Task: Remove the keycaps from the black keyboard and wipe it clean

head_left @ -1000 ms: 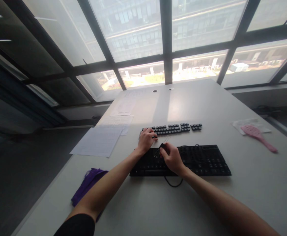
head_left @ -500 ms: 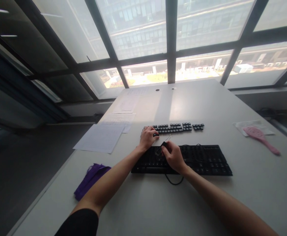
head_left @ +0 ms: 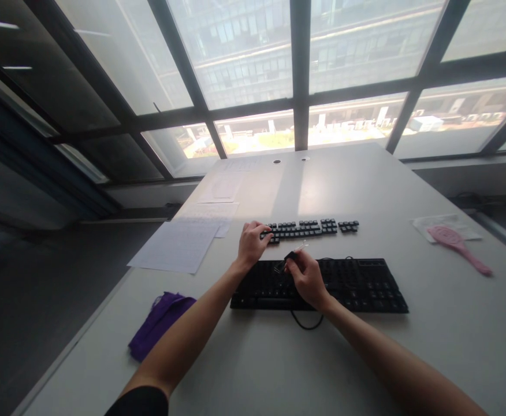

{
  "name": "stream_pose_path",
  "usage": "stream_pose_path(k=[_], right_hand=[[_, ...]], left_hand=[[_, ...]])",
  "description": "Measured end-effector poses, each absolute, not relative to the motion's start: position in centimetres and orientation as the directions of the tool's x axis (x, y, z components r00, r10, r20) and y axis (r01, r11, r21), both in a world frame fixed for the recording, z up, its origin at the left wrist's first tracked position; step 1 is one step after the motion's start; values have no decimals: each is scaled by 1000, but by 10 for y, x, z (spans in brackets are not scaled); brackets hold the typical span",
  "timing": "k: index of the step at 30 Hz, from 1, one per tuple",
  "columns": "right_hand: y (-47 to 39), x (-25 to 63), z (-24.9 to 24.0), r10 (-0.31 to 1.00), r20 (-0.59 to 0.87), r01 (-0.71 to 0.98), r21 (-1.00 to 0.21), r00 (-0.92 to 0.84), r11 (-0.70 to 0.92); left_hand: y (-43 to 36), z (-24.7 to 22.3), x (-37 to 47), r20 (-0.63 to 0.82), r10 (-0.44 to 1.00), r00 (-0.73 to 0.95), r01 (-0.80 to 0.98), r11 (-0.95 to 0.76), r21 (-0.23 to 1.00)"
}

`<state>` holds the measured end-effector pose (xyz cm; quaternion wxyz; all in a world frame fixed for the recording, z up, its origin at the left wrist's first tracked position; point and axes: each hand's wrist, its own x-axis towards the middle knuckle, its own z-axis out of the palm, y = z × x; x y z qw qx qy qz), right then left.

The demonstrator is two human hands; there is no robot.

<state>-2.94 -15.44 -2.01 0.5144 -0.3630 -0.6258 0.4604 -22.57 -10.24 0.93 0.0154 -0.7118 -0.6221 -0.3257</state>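
A black keyboard (head_left: 361, 286) lies on the white table, its cable looping out at the front edge. Behind it, loose black keycaps (head_left: 300, 230) stand in rows. My left hand (head_left: 253, 242) is at the left end of these rows, fingers bent around the keycaps there; whether it grips one is hidden. My right hand (head_left: 307, 277) is over the middle of the keyboard, closed on a small black tool (head_left: 291, 256) with thin wire loops at its ends.
Paper sheets (head_left: 179, 242) lie on the left, with a purple cloth (head_left: 160, 323) nearer the front. On the right a pink hairbrush (head_left: 456, 240) rests partly on a white wrapper (head_left: 467, 224). Large windows stand beyond the table (head_left: 343, 185).
My left hand has shifted slightly left along the keycap rows, and a dark keycap formerly at its fingertips now sits in the front row. My right hand has hardly moved.
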Motion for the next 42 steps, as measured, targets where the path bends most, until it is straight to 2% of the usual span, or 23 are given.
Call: stream_pose_path(k=[3,6,10,16,22,29,32,36,39,42], right_hand=[[-154,-27,-15,925,327,-3,-943,-195,333],[-153,-21,-7,899,351,118,-913,-261,391],[-155,-15,-5,853,362,217,-861,-377,461],[-159,-17,-13,805,350,243,-829,-478,504],[-156,-16,-14,859,345,234,-862,-378,450],[-156,-16,-10,805,318,259,-833,-502,490],[-157,-16,-9,733,357,279,-758,-579,589],[-158,-16,-13,565,448,243,-592,-693,768],[-158,-14,-18,435,503,201,-453,-747,868],[-160,-13,-19,386,523,221,-351,-760,910]], left_hand=[[-126,23,-226,507,862,-5,893,-225,391],[-157,27,-218,485,874,25,867,-260,426],[-190,14,-203,388,918,80,796,-293,529],[-202,-10,-197,323,941,102,706,-298,643],[-201,-14,-199,306,946,104,704,-287,649],[-202,-16,-199,305,947,105,703,-287,650],[-201,-17,-199,306,947,102,696,-288,658],[-202,-13,-199,306,945,114,677,-299,672],[-204,-8,-200,289,938,192,665,-341,664],[-205,-3,-201,262,926,271,670,-377,639]])
